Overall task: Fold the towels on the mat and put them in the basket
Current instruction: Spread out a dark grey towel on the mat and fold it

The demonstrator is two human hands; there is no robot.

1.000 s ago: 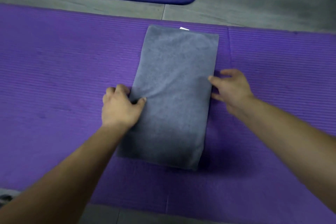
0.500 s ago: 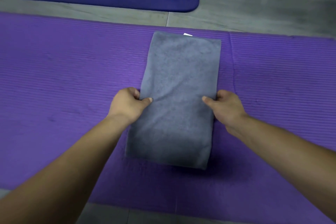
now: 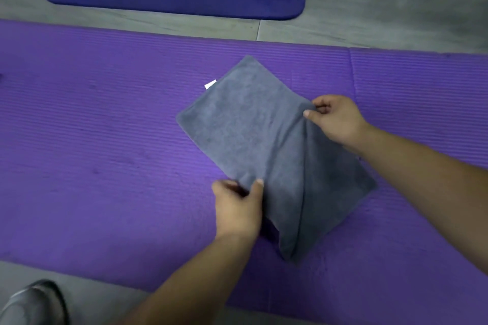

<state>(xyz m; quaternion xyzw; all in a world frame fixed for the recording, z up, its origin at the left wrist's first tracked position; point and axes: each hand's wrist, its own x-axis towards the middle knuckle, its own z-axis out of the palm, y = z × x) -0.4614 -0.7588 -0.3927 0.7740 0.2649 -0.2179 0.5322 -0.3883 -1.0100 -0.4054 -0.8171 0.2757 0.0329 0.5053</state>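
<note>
On the purple mat (image 3: 105,140) lies the grey towel (image 3: 250,126), turned askew; left hand (image 3: 237,206) and right hand (image 3: 335,119) pinch opposite edges. Folding is under way; next, another fold.

Grey towel (image 3: 253,124) askew on purple mat (image 3: 92,140) — pinched in left hand (image 3: 237,206), right hand (image 3: 335,119).

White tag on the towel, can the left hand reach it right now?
Probably yes: the white tag sticks out uncovered at the towel's far left edge, and nothing blocks the left hand. That hand pinches the towel, though, so it must let go first.
</note>
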